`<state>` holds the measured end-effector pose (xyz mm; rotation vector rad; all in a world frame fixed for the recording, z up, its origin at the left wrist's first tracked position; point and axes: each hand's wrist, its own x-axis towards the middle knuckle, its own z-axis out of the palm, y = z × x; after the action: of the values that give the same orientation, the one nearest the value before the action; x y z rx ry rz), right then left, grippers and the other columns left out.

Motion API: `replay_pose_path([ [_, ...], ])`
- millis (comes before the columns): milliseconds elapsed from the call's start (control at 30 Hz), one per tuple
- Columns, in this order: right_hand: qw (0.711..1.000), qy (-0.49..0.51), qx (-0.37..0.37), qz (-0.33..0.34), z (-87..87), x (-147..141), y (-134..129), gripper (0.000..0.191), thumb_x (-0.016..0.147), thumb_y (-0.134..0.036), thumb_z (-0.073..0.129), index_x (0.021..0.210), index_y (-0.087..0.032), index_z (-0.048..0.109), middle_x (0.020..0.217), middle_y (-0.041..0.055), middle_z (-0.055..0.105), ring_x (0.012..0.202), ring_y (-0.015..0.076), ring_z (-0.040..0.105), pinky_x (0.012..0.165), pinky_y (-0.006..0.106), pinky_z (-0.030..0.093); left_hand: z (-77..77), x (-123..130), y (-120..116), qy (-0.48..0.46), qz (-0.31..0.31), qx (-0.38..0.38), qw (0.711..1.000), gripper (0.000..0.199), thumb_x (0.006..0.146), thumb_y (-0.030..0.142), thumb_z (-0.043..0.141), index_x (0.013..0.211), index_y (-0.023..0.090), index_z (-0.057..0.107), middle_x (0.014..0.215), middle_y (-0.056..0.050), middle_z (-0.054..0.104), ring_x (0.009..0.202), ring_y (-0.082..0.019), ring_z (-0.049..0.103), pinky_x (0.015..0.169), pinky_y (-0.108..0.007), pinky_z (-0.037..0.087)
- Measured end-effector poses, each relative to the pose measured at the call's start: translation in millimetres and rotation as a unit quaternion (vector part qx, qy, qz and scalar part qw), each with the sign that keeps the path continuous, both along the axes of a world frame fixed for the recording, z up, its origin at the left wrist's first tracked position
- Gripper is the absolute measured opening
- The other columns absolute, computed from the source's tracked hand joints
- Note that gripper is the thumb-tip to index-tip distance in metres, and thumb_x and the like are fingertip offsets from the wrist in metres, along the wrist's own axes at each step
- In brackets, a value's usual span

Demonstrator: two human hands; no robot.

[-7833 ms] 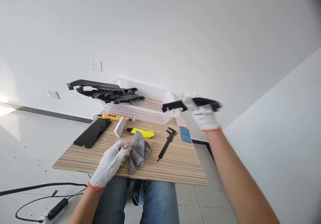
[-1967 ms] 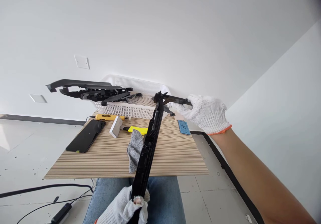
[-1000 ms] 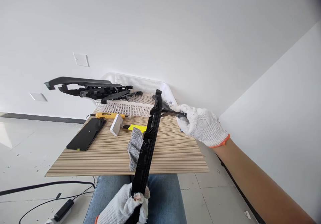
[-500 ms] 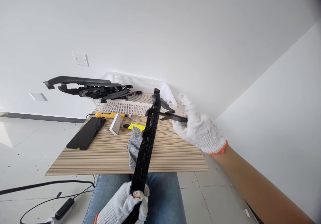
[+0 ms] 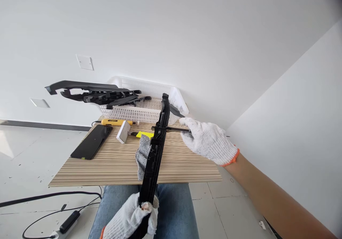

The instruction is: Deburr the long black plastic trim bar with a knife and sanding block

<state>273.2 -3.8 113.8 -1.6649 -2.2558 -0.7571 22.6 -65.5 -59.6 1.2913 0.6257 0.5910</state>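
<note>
We clasp the near end of a long black part (image 5: 153,164) in our left hand (image 5: 132,217), while our right hand (image 5: 207,139) pinches a dark caliper (image 5: 177,129) across it, farther from that left-hand grip.

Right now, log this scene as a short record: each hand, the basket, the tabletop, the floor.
Left hand: gloved hand, gripping the lower end of a long black part
Right hand: gloved hand, holding a slim black tool against the long black part
Basket: white basket, with black pieces sticking out past its left side
Tabletop: phone, yellow-handled tool, white block, yellow cutter, grey cloth
Floor: cables, left of the legs
</note>
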Motion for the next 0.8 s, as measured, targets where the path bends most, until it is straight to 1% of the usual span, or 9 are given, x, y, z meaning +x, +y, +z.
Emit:
replay_pose_path([
  [133, 1.000, 0.023, -0.005, -0.001, 0.0, 1, 2, 0.024, 0.092, -0.032, 0.049, 0.089, -0.019, 0.070, 0.066, 0.0021, 0.072, 0.050, 0.0161, 0.061, 0.045, 0.028, 0.021, 1.3, 0, -3, -0.001, 0.004, 0.005, 1.000, 0.080, 0.087, 0.085, 0.047, 0.096, 0.011, 0.075, 0.057, -0.009, 0.067, 0.052, -0.016, 0.054, 0.066, -0.032, 0.043],
  [200, 0.995, 0.093, 0.019, 0.030, -3.3, 1, 2, 0.024, 0.092, -0.032, 0.049, 0.090, -0.019, 0.069, 0.066, 0.0022, 0.072, 0.050, 0.0149, 0.061, 0.047, 0.026, 0.030, -1.9, 0, -2, -0.005, 0.013, 0.002, 1.000, 0.078, 0.088, 0.084, 0.047, 0.096, 0.011, 0.075, 0.058, -0.009, 0.068, 0.052, -0.017, 0.055, 0.067, -0.032, 0.044],
  [267, 0.976, 0.209, 0.033, 0.050, -10.2, -4, -1, 0.025, 0.094, -0.035, 0.049, 0.093, -0.018, 0.068, 0.065, 0.0011, 0.070, 0.050, 0.0134, 0.060, 0.050, 0.025, 0.041, -7.2, -1, -1, -0.009, 0.016, -0.002, 1.000, 0.075, 0.089, 0.083, 0.047, 0.090, 0.013, 0.074, 0.057, -0.008, 0.068, 0.054, -0.017, 0.057, 0.068, -0.032, 0.045],
  [367, 0.937, 0.335, -0.036, 0.089, -25.8, -22, -7, 0.029, 0.097, -0.041, 0.054, 0.108, -0.019, 0.070, 0.072, -0.0002, 0.074, 0.057, 0.0128, 0.066, 0.059, 0.022, 0.051, -14.3, -2, 1, -0.005, 0.001, 0.012, 1.000, 0.072, 0.091, 0.081, 0.046, 0.074, 0.016, 0.070, 0.057, -0.010, 0.069, 0.058, -0.019, 0.061, 0.075, -0.034, 0.048],
  [433, 0.937, 0.310, -0.113, 0.115, -35.8, -37, -9, 0.041, 0.096, -0.045, 0.060, 0.130, -0.023, 0.067, 0.088, 0.0009, 0.079, 0.070, 0.0150, 0.073, 0.067, 0.024, 0.055, -15.8, -2, 2, 0.003, -0.016, 0.020, 1.000, 0.072, 0.091, 0.081, 0.045, 0.067, 0.016, 0.067, 0.057, -0.011, 0.068, 0.059, -0.019, 0.062, 0.077, -0.034, 0.048],
  [500, 0.952, 0.234, -0.172, 0.090, -42.1, -50, -4, 0.053, 0.096, -0.049, 0.063, 0.143, -0.025, 0.060, 0.097, 0.0032, 0.081, 0.079, 0.0197, 0.077, 0.071, 0.028, 0.056, -14.8, -2, 2, 0.006, -0.015, 0.008, 1.000, 0.070, 0.091, 0.080, 0.047, 0.071, 0.016, 0.069, 0.056, -0.011, 0.067, 0.060, -0.020, 0.063, 0.076, -0.033, 0.049],
  [633, 0.960, 0.149, -0.235, 0.008, -44.6, -66, 22, 0.046, 0.102, -0.047, 0.056, 0.144, -0.028, 0.060, 0.115, 0.0051, 0.080, 0.099, 0.0260, 0.077, 0.075, 0.033, 0.055, -10.4, -1, -1, -0.004, 0.031, -0.092, 0.995, 0.065, 0.087, 0.077, 0.060, 0.107, 0.015, 0.067, 0.061, -0.006, 0.069, 0.057, -0.018, 0.062, 0.061, -0.029, 0.048],
  [700, 0.958, 0.134, -0.254, -0.008, -45.9, -71, 36, 0.043, 0.103, -0.047, 0.055, 0.141, -0.030, 0.061, 0.117, 0.0042, 0.079, 0.104, 0.0277, 0.076, 0.076, 0.034, 0.056, -8.9, 0, -3, 0.001, 0.038, -0.130, 0.991, 0.068, 0.084, 0.077, 0.064, 0.112, 0.015, 0.064, 0.064, -0.005, 0.070, 0.056, -0.017, 0.061, 0.057, -0.028, 0.046],
  [800, 0.962, 0.081, -0.261, -0.004, -50.8, -77, 50, 0.042, 0.103, -0.050, 0.051, 0.136, -0.027, 0.063, 0.111, 0.0078, 0.079, 0.101, 0.0300, 0.076, 0.074, 0.036, 0.055, -8.9, 1, -3, 0.008, 0.057, -0.160, 0.985, 0.071, 0.082, 0.077, 0.066, 0.113, 0.013, 0.064, 0.063, -0.005, 0.068, 0.056, -0.016, 0.061, 0.057, -0.027, 0.048],
])
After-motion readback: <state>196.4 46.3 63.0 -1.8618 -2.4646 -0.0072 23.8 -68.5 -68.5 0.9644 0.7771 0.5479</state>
